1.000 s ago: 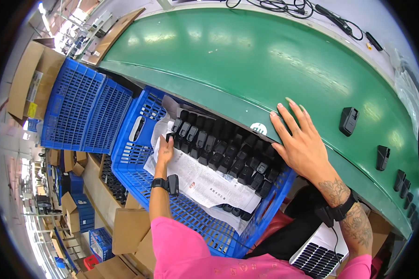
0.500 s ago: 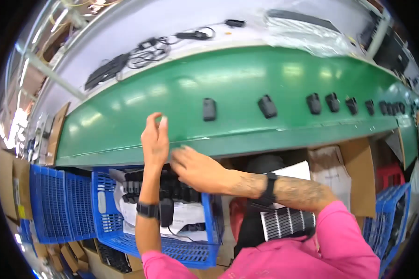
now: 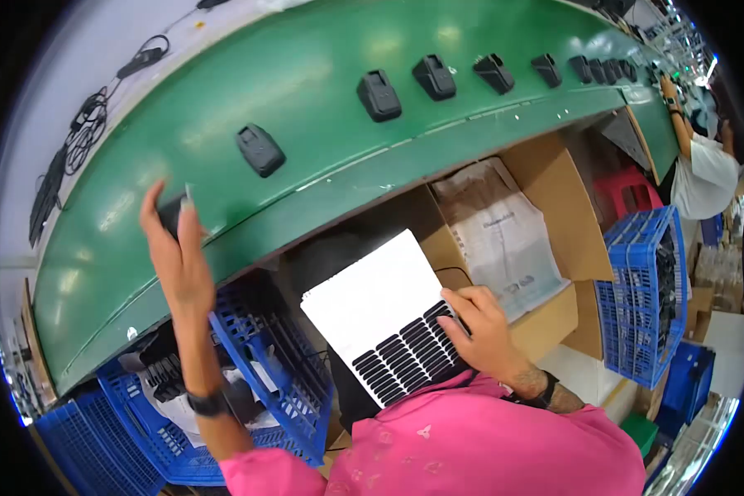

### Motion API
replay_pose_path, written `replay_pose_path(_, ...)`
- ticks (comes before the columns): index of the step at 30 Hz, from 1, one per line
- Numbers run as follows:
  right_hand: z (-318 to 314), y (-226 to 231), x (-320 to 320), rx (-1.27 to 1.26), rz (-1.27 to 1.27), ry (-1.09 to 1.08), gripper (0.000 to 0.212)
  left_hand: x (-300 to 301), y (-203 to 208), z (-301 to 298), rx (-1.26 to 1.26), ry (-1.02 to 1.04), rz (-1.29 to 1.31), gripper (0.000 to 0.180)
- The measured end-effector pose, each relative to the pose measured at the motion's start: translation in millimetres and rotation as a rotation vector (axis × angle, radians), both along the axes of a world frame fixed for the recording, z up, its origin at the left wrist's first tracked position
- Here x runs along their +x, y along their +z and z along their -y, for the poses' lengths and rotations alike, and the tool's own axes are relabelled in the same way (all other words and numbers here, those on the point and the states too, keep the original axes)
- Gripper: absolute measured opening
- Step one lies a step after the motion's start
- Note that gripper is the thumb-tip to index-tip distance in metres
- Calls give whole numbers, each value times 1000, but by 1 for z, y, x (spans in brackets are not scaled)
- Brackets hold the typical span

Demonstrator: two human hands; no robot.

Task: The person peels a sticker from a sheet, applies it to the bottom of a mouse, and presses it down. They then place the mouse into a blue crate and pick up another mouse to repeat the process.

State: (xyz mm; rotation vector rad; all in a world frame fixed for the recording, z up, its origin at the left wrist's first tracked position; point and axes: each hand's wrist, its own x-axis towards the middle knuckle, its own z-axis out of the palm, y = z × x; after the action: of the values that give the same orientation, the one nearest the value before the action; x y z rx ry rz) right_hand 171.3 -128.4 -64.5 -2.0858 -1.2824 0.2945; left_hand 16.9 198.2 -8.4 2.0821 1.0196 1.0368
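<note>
My left hand (image 3: 182,269), over the green bench near its front edge, has thumb and fingers about a small black plastic casing (image 3: 171,213), partly hidden by the fingers. On my lap lies a white sheet (image 3: 374,289) with rows of black oval stickers (image 3: 405,354). My right hand (image 3: 486,335) grips that sheet's right edge, thumb over the stickers; whether a sticker is between the fingers I cannot tell. Further along the bench stands another black casing (image 3: 260,150), then a larger-looking one (image 3: 379,95) and several more in a row to the right.
The green bench (image 3: 322,107) curves across the top, with black cables (image 3: 91,124) behind it. Below left is a blue crate (image 3: 285,388) holding black casings. An open cardboard box (image 3: 566,240) and another blue crate (image 3: 641,293) stand right. A person (image 3: 707,169) works at far right.
The view has swung right. My left hand, empty before, has closed about the nearest casing. My right hand has moved from beside the left wrist down to the sticker sheet.
</note>
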Motion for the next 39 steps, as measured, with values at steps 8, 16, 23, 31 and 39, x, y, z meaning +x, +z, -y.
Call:
replay_pose_path(8, 5, 9, -16, -140, 119, 13, 26, 51, -62, 188, -766, -533, 412, 56)
replay_pose_path(16, -4, 13, -20, -73, 87, 5, 10, 45, -70, 185, -1008, -478, 522, 64)
replay_pose_path(23, 0, 52, 3, -42, -295, 33, 11, 29, -61, 178, -1263, -480, 587, 54)
replay_pose_path(31, -36, 80, -1, 154, -1066, -43, 8, 18, -9, 191, -1227, -604, 247, 51)
replay_pose_path(39, -38, 84, -7, 148, -1305, -93, 6, 9, 6, 198, -1233, -605, 151, 46)
